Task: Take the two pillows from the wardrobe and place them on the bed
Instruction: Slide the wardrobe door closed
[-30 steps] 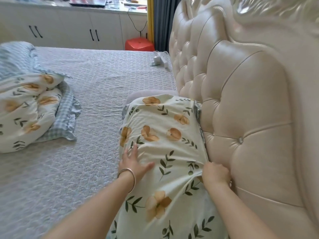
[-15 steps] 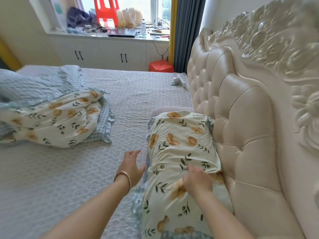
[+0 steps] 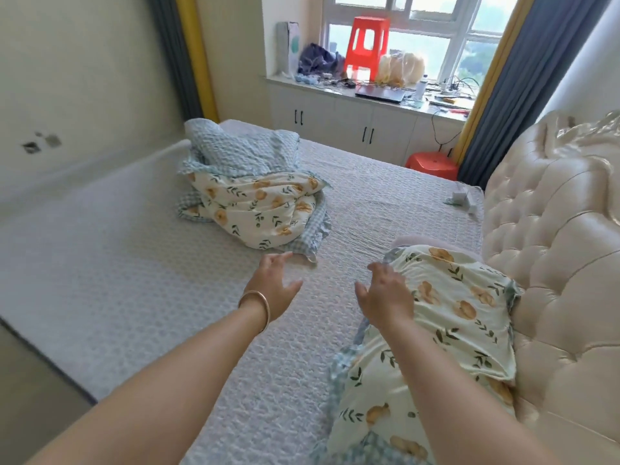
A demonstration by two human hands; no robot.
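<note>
A flowered pillow [image 3: 459,307] lies flat against the tufted cream headboard [image 3: 550,229] at the right of the bed [image 3: 117,280], with another flowered pillow [image 3: 375,407] overlapping it nearer me. A pink one [image 3: 407,240] peeks out behind them. My right hand [image 3: 385,297] hovers just above the pillow's left edge, fingers spread, holding nothing. My left hand [image 3: 275,286], with a bangle on the wrist, is raised over the grey bedspread, fingers apart and empty.
A crumpled flowered and blue-checked quilt [image 3: 258,196] lies mid-bed. A power strip [image 3: 461,198] sits by the headboard's far end. Beyond the bed are white cabinets [image 3: 339,125], a cluttered windowsill, a red stool [image 3: 367,45] on it and another [image 3: 432,164] on the floor.
Both hands have lifted off the pillow and now hover open. The view has risen and swung left, showing the whole bed and the window.
</note>
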